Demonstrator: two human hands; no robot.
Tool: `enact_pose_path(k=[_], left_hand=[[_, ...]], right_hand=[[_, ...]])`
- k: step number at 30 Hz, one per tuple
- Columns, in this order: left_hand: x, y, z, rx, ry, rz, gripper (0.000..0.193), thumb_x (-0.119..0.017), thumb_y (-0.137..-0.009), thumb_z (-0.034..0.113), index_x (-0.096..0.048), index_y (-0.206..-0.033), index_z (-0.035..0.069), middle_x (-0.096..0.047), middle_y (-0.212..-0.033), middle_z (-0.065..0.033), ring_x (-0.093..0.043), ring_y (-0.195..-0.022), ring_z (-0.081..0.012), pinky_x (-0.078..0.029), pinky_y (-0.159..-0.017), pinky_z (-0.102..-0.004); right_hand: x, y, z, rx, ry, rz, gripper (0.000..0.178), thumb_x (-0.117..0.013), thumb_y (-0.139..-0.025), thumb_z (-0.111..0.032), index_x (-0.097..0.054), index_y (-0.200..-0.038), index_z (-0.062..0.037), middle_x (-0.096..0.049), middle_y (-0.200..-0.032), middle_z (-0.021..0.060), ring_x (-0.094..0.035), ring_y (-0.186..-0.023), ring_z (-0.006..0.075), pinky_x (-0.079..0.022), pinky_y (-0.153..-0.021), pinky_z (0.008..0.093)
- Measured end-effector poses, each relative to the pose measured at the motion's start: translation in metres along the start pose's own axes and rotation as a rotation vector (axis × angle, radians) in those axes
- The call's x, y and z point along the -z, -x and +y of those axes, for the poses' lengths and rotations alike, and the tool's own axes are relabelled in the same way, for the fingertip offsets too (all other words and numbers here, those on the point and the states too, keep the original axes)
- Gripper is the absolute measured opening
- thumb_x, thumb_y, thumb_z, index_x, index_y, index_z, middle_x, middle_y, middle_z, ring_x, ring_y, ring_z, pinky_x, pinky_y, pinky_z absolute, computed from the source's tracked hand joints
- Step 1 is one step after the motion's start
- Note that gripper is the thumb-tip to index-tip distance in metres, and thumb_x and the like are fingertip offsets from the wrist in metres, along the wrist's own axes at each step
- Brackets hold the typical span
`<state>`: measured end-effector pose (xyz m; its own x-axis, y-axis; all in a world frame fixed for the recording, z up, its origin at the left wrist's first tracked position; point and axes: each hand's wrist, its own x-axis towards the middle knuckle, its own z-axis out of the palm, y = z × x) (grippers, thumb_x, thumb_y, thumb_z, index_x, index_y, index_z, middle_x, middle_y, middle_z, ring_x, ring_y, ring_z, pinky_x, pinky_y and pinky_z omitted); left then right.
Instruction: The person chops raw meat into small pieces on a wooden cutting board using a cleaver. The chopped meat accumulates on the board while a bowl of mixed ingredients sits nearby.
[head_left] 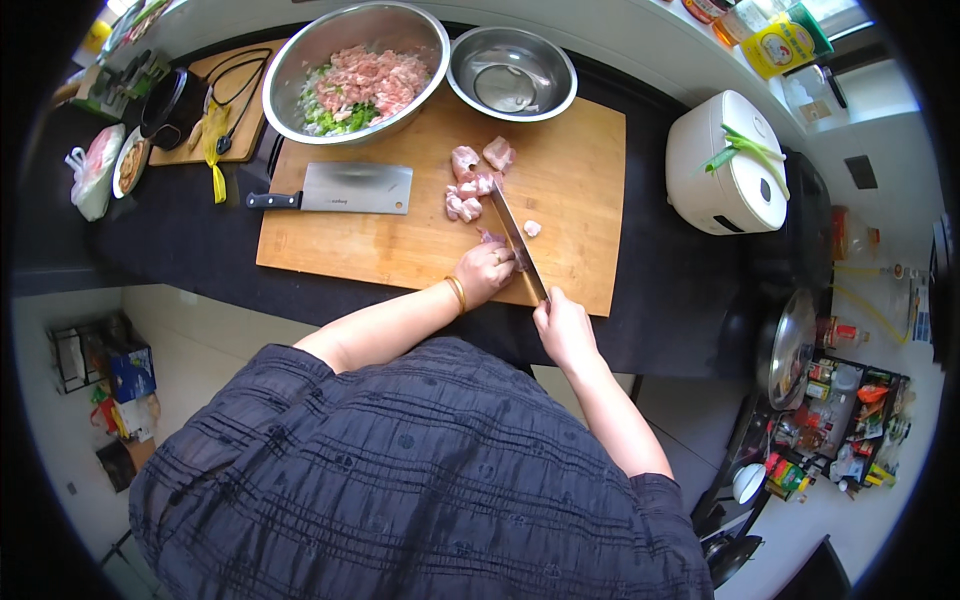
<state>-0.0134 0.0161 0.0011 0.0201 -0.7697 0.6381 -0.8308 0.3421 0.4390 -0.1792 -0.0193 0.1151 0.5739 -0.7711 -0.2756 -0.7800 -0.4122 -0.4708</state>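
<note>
My right hand [565, 328] is wrapped round the handle of a long kitchen knife [517, 238], whose blade slants up and left across the wooden cutting board [340, 245]. Close to the blade's left side, my left hand [484, 272] presses down with bent fingers on a piece of raw meat [489, 236], mostly hidden beneath them. Beyond that hand lie several chunks of pink raw meat [466, 190], some touching the blade's tip. One small pale piece [532, 228] sits apart, right of the knife. A cleaver [355, 188] rests flat on the board's left half.
A big steel bowl [275, 85] of minced meat and chopped greens stands at the board's far left edge, beside a smaller steel bowl [565, 85]. To the right is a white rice cooker [690, 160] with green onion [745, 150] on its lid. Bags and a small board lie far left.
</note>
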Motion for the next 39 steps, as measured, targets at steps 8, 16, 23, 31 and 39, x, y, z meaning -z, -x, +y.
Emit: enact_pose_path(k=[8,16,23,31,39], left_hand=[[0.005,0.001,0.004,0.002,-0.007,0.004,0.017,-0.069,-0.062,0.008,-0.064,-0.078,0.008,-0.06,-0.084,-0.0042,-0.06,-0.082,-0.024,-0.051,-0.074,-0.0327],[0.003,-0.002,0.003,0.004,-0.001,0.047,0.009,-0.065,-0.065,0.009,-0.061,-0.073,0.009,-0.059,-0.078,-0.0037,-0.059,-0.079,-0.0226,-0.049,-0.073,-0.0317],[0.003,-0.001,0.003,0.019,0.016,0.021,0.017,-0.067,-0.065,0.006,-0.063,-0.082,0.009,-0.06,-0.084,-0.0043,-0.059,-0.076,-0.0221,-0.05,-0.069,-0.0322],[0.016,-0.006,0.008,0.051,0.016,0.012,0.014,-0.065,-0.072,0.009,-0.063,-0.086,0.007,-0.059,-0.083,-0.0051,-0.059,-0.078,-0.0218,-0.049,-0.068,-0.0318],[0.002,-0.003,0.003,0.025,-0.103,-0.054,0.016,-0.061,-0.073,0.009,-0.063,-0.089,0.008,-0.059,-0.082,-0.0047,-0.059,-0.082,-0.0237,-0.05,-0.07,-0.0333]], right_hand=[[0.007,0.028,0.016,-0.005,-0.007,-0.075,0.015,-0.048,-0.083,-0.014,-0.047,-0.082,0.0015,-0.058,-0.067,0.0271,-0.06,-0.068,0.0408,-0.047,-0.063,0.0487],[-0.007,-0.001,0.011,0.028,0.059,0.005,0.019,-0.05,-0.082,-0.016,-0.05,-0.079,0.0026,-0.058,-0.069,0.0276,-0.059,-0.07,0.042,-0.047,-0.065,0.0493],[-0.002,0.006,0.028,-0.03,-0.118,0.064,0.022,-0.049,-0.083,-0.018,-0.054,-0.084,0.0035,-0.058,-0.076,0.0274,-0.058,-0.076,0.043,-0.046,-0.069,0.0468],[0.028,0.013,0.016,-0.087,-0.076,0.017,0.02,-0.05,-0.083,-0.017,-0.054,-0.084,0.0021,-0.058,-0.077,0.0269,-0.057,-0.079,0.0425,-0.045,-0.069,0.0463],[0.033,0.031,0.032,0.044,0.082,-0.015,0.016,-0.053,-0.08,-0.014,-0.052,-0.078,0.0022,-0.058,-0.068,0.024,-0.059,-0.067,0.0393,-0.048,-0.062,0.044]])
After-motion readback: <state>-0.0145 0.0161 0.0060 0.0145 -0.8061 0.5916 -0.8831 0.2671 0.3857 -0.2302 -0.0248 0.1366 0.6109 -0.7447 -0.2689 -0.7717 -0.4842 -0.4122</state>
